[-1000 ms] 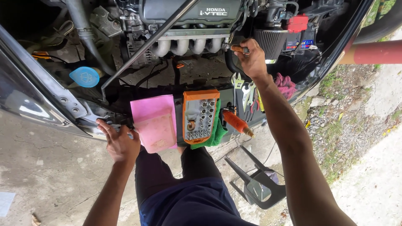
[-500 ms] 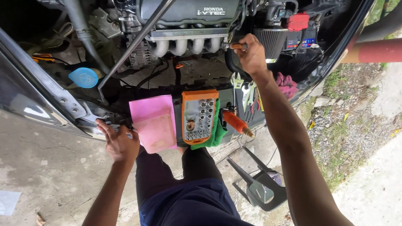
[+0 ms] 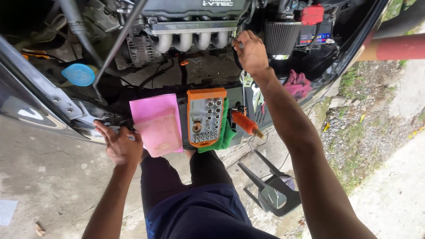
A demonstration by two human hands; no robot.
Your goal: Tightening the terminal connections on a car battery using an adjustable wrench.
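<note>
I look down into a car's open engine bay. My right hand [image 3: 251, 52] reaches in beside the silver intake manifold [image 3: 190, 39], its fingers closed around a dark part or tool that I cannot make out. My left hand [image 3: 119, 144] rests on the car's front edge [image 3: 84, 116], fingers bent over it, next to a pink cloth [image 3: 157, 123]. An orange socket set case [image 3: 206, 116] lies open beside the cloth on a green rag [image 3: 226, 132]. An orange-handled screwdriver [image 3: 246, 124] lies to its right.
A hood prop rod [image 3: 118, 43] slants across the bay. A blue fluid cap [image 3: 79, 74] sits at left, a cone air filter [image 3: 281, 40] and a battery with a red cover [image 3: 312, 14] at right. A magenta rag [image 3: 297, 84] and a black stool [image 3: 272, 192] are nearby.
The view has shifted slightly downward. My right hand stays at the same spot by the manifold and my left hand stays on the car's front edge.
</note>
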